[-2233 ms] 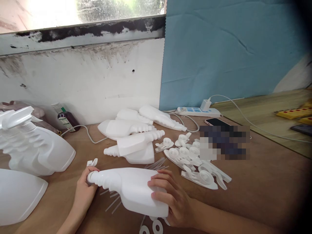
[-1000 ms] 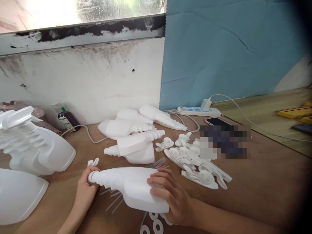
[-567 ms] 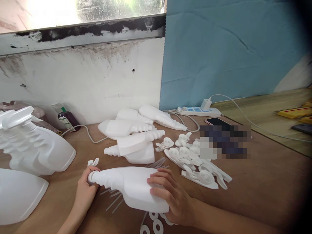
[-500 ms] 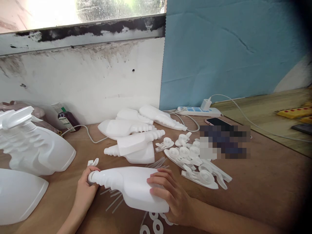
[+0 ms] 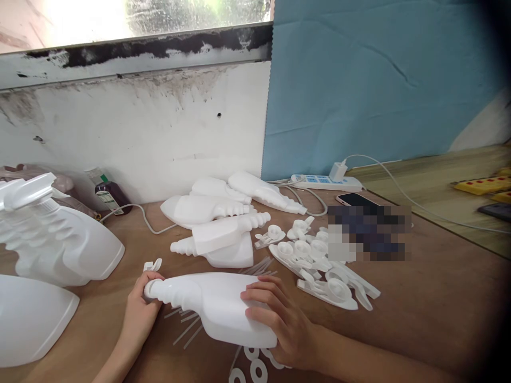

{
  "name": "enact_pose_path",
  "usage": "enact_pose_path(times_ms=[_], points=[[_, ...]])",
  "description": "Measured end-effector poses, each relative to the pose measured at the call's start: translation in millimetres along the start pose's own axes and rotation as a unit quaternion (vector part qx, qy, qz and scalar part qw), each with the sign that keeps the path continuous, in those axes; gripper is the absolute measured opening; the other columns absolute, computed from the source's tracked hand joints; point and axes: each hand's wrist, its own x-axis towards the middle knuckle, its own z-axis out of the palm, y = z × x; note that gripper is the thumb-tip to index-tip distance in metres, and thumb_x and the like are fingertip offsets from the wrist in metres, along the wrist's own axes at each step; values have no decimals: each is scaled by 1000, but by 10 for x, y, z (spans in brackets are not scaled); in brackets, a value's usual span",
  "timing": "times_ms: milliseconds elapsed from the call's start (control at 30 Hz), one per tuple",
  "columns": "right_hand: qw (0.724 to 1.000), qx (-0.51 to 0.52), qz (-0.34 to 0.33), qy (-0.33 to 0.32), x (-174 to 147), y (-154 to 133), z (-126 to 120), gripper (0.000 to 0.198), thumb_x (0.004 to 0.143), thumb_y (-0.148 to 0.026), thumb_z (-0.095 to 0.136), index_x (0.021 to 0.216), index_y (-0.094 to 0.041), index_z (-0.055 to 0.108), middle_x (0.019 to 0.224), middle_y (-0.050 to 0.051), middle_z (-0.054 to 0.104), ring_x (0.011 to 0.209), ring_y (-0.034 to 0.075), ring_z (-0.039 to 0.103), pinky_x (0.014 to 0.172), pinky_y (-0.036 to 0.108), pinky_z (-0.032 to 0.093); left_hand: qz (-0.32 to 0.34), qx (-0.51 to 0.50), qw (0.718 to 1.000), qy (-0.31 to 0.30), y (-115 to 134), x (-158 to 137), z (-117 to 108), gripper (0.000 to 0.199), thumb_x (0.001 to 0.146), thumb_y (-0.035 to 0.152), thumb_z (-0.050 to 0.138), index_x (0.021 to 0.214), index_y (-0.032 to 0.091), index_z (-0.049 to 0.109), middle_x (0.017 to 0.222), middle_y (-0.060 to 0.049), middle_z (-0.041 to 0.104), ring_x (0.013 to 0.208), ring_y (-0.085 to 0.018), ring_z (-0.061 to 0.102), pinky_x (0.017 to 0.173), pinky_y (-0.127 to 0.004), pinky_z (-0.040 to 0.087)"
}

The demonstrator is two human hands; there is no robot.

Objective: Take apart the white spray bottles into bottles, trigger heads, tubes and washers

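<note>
A white plastic spray bottle point(image 5: 223, 303) lies on its side above the table, its ribbed neck toward the left. My right hand point(image 5: 285, 324) is wrapped round the wide base end, fingers over the top. At the neck, my left hand point(image 5: 144, 298) is closed round a white spray head point(image 5: 153, 265), most of it hidden by the fingers; its trigger sticks out above them. Thin clear tubes point(image 5: 187, 332) lie under the bottle. White ring-shaped pieces point(image 5: 258, 371) lie in front of it, partly hidden by the bottle and my right hand.
Several white bottles point(image 5: 221, 236) lie behind. More spray heads point(image 5: 319, 260) are piled at right. Bottles with heads fitted point(image 5: 75, 239) stand at left, near a dark bottle point(image 5: 112, 196). A power strip point(image 5: 327, 182), cables and a phone point(image 5: 355, 200) are at the back right.
</note>
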Motion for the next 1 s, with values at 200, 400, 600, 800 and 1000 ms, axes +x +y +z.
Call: enact_pose_path(times_ms=[200,400,600,800,1000], points=[[1000,0,4,2,0,-5,-5,44,61,-5,41,104,-15,40,106,10,50,99,22,45,88,46,33,9,9,1000,-1,13,-9,-7,24,46,17,46,69,20,49,68,2,54,65,-18,50,58,-23,39],[1000,-2,-3,2,-4,1,3,45,60,-5,40,104,-14,40,107,10,49,100,23,45,88,46,33,17,11,1000,1,5,-10,-14,22,46,17,47,68,20,50,67,2,56,65,-18,52,58,-23,40],[1000,1,-4,2,-3,8,7,43,62,-5,41,104,-14,40,107,10,49,100,23,44,87,46,33,3,3,1000,4,50,-20,-4,23,46,18,45,69,20,49,67,2,56,65,-18,51,58,-22,39],[1000,-4,-6,1,7,8,-4,45,60,-6,41,104,-15,40,106,10,50,99,23,45,87,46,34,11,13,1000,5,25,-19,-6,24,46,18,45,69,20,49,68,1,55,66,-18,51,59,-23,39],[1000,-10,0,2,6,7,-2,44,62,-7,41,105,-16,39,105,10,51,99,23,46,87,46,34,13,16,1000,-4,-7,-14,-16,23,47,18,45,69,20,49,68,1,54,65,-18,50,58,-22,39]])
